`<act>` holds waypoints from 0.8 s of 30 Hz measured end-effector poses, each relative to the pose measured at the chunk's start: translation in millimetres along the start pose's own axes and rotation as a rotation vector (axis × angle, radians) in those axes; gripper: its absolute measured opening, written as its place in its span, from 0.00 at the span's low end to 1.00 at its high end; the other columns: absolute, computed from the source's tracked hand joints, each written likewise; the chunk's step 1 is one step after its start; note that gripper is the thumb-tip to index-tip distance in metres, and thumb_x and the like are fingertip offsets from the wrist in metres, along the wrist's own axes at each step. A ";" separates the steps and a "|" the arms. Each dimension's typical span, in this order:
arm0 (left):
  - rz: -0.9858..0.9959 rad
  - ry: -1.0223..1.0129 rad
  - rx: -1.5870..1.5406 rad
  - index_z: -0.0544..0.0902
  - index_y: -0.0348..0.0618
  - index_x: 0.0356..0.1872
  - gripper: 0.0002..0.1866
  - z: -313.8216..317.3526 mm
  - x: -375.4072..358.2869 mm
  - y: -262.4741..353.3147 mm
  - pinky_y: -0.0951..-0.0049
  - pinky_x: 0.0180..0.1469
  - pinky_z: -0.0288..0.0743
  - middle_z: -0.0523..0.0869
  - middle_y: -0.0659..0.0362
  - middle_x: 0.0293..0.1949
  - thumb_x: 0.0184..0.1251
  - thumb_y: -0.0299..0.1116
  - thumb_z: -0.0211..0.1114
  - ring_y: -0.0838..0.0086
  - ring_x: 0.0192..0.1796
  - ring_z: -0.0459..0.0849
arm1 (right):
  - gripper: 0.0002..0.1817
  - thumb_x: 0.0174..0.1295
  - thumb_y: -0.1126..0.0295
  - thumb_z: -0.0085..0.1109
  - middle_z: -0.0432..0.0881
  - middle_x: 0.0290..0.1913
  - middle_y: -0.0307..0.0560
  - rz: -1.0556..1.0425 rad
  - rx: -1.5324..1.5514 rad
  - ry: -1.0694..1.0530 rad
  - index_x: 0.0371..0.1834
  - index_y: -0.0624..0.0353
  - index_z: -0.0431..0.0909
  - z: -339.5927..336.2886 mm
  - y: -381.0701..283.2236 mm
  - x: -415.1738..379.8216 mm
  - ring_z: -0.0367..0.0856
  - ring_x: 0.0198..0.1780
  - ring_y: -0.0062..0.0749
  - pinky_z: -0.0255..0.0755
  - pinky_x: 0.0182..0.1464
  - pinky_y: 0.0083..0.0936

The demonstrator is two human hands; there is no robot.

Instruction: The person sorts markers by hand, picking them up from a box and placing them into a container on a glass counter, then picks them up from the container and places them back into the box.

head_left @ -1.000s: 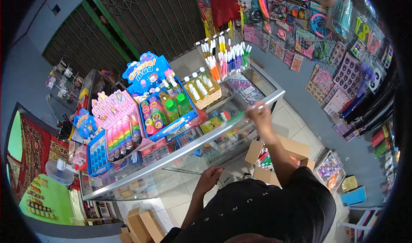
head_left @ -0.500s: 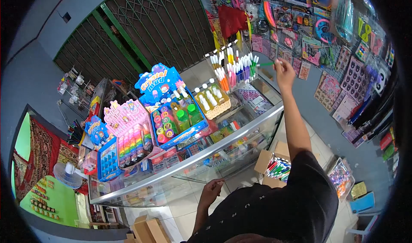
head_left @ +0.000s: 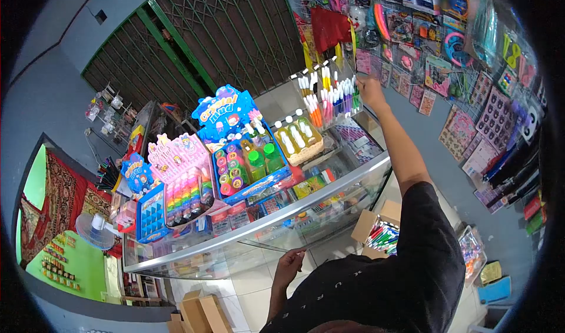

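At the right end of the counter, my right hand (head_left: 369, 92) reaches to the edge of a clear divided holder (head_left: 298, 87) full of capped markers. Its fingers are closed on a green marker, mostly hidden by the fingers and the markers beside it. White-capped purple markers (head_left: 341, 100) stand next to the fingertips, with orange, pink, yellow and brown ones further left. My left hand (head_left: 288, 266) hangs low in front of the glass counter, holding nothing visible, its index finger stretched out and the others loosely bent.
Along the glass counter (head_left: 253, 234) stand a basket of bottles (head_left: 301, 150), a blue Crystal Mud display box (head_left: 253, 189) and a pink one (head_left: 179, 156). An open carton of markers (head_left: 382, 236) sits on the floor by my right side. Packaged goods hang on the right wall.
My right hand has moved left and slightly down with the green marker, from beside the holder to its right edge. My left hand stays low in nearly the same place.
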State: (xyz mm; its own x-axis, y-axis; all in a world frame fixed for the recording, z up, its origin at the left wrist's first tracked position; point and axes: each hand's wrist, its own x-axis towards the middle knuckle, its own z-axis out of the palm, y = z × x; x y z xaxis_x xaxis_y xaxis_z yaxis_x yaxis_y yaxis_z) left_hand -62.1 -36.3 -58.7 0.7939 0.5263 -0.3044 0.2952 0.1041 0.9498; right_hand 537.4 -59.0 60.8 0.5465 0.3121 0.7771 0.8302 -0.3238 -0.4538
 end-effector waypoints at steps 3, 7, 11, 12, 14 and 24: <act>0.001 -0.005 -0.017 0.80 0.38 0.51 0.14 -0.2 0.1 -5.3 0.81 0.25 0.65 0.71 0.68 0.20 0.72 0.36 0.59 0.85 0.21 0.69 | 0.13 0.58 0.72 0.60 0.83 0.32 0.57 0.139 0.051 -0.059 0.46 0.59 0.83 -7.9 -21.3 8.2 0.83 0.34 0.46 0.76 0.39 0.35; 0.009 0.012 0.015 0.80 0.38 0.51 0.14 1.0 0.9 -7.9 0.81 0.24 0.65 0.72 0.68 0.20 0.72 0.36 0.59 0.86 0.22 0.69 | 0.11 0.57 0.73 0.58 0.84 0.30 0.49 0.272 0.190 -0.015 0.42 0.62 0.83 -8.1 -25.1 12.3 0.83 0.32 0.31 0.75 0.38 0.25; 0.001 0.016 0.015 0.81 0.38 0.50 0.14 0.6 1.7 -9.7 0.80 0.25 0.65 0.72 0.68 0.19 0.72 0.36 0.59 0.85 0.22 0.69 | 0.10 0.55 0.70 0.60 0.86 0.32 0.49 0.259 0.207 -0.103 0.39 0.58 0.85 -0.4 7.8 14.3 0.86 0.36 0.34 0.78 0.43 0.28; -0.003 0.015 0.021 0.81 0.38 0.50 0.14 0.1 2.5 -11.1 0.80 0.25 0.65 0.72 0.68 0.19 0.72 0.36 0.60 0.85 0.22 0.69 | 0.09 0.55 0.70 0.60 0.86 0.32 0.49 0.284 0.205 -0.103 0.37 0.58 0.85 -2.3 5.2 14.4 0.86 0.37 0.34 0.77 0.43 0.27; 0.005 0.008 0.006 0.81 0.39 0.50 0.13 -1.2 4.6 -15.9 0.80 0.25 0.65 0.72 0.68 0.19 0.72 0.36 0.59 0.85 0.22 0.69 | 0.08 0.55 0.70 0.59 0.87 0.33 0.47 0.335 0.198 -0.104 0.34 0.58 0.85 -7.6 0.4 12.8 0.86 0.37 0.34 0.77 0.43 0.27; 0.000 -0.005 -0.042 0.81 0.40 0.50 0.13 -2.8 6.1 -11.0 0.81 0.24 0.64 0.71 0.69 0.19 0.72 0.37 0.60 0.86 0.22 0.68 | 0.11 0.53 0.72 0.61 0.85 0.32 0.47 0.303 0.349 -0.170 0.39 0.60 0.82 -1.6 10.9 2.8 0.84 0.33 0.32 0.76 0.41 0.26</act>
State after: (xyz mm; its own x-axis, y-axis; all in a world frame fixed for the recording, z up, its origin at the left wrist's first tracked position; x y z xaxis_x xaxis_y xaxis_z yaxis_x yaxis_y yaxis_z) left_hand -62.0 -31.8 -70.8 0.7967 0.5220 -0.3048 0.2725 0.1399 0.9519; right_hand 547.8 -63.1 58.7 0.7555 0.4004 0.5185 0.6022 -0.1128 -0.7903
